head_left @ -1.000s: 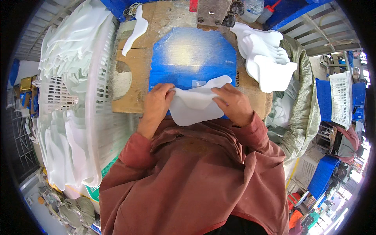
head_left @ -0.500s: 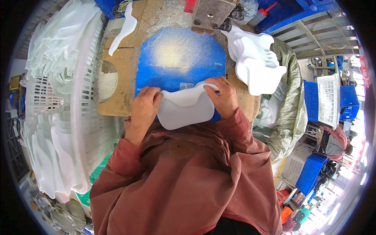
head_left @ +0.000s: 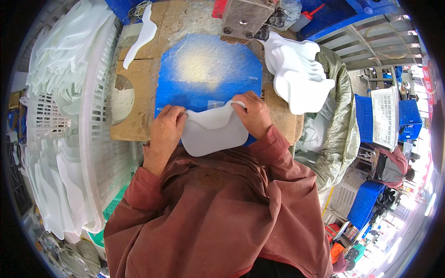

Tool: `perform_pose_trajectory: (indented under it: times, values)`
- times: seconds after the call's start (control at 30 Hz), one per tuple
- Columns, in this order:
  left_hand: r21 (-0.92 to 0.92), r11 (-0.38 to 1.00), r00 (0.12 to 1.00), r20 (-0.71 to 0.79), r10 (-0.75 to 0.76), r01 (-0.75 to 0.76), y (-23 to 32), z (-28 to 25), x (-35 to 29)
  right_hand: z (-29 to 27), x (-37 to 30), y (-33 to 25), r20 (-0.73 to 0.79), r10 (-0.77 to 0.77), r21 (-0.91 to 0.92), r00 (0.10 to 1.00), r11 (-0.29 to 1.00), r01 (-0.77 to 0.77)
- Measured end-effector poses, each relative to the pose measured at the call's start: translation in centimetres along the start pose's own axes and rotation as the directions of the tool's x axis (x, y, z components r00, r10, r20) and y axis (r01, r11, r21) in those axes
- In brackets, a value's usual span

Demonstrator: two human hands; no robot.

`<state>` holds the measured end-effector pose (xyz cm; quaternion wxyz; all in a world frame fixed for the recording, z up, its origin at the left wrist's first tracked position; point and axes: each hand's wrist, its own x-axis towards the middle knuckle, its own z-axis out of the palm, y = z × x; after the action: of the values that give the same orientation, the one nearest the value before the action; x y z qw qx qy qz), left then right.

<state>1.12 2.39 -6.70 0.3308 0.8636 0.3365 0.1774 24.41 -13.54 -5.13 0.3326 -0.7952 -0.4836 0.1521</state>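
Note:
Close to my body, at the near edge of the work surface, I hold a white curved sheet piece that looks like thin foam. Its upper edge is folded over toward me in a wavy flap. My left hand pinches its left end between thumb and fingers. At the right end my right hand grips the upper corner, thumb on the near side. Beyond the piece lies a blue sheet with a pale, powdery patch. A stack of similar white pieces rests right of it. One narrow wavy white piece lies far left.
A white plastic basket full of white pieces stands at my left. On the right, a greenish sack holds more pieces. A metal block and a red-nozzled bottle are at the back. Blue crates stand farther right.
The view has shifted slightly, so the scene sits a little further left. Both hands keep their grip on the white piece, and its upper edge now sags more in the middle.

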Motion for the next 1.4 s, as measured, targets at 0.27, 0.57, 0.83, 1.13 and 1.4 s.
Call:
perform_pose_trajectory:
  times: [0.27,0.57,0.83,1.13,1.4]
  values:
    - [-0.334,0.896,0.953,0.172,-0.248,0.293,0.4,-2.4,-0.2,0.7,-0.1,-0.2,-0.009,-0.116,-0.185,0.993,0.976,0.113]
    - [0.02,0.962,0.958,0.108,0.267,-0.271,7.9,4.5,0.6,-0.6,-1.0,-1.3,-0.148,-0.117,-0.207,0.982,0.975,0.085]
    - [0.096,0.949,0.951,0.113,0.289,-0.3,7.8,5.6,-0.2,-1.4,-4.1,0.8,-0.206,0.29,0.343,0.934,0.916,-0.209]
    - [0.073,0.946,0.944,0.123,0.305,-0.315,8.1,5.1,-0.1,-1.1,-3.1,1.9,-0.235,0.289,0.387,0.928,0.904,-0.183]
    - [0.038,0.946,0.941,0.128,0.314,-0.321,8.1,4.9,-0.2,-1.3,-1.8,2.3,-0.243,0.257,0.241,0.935,0.95,-0.199]
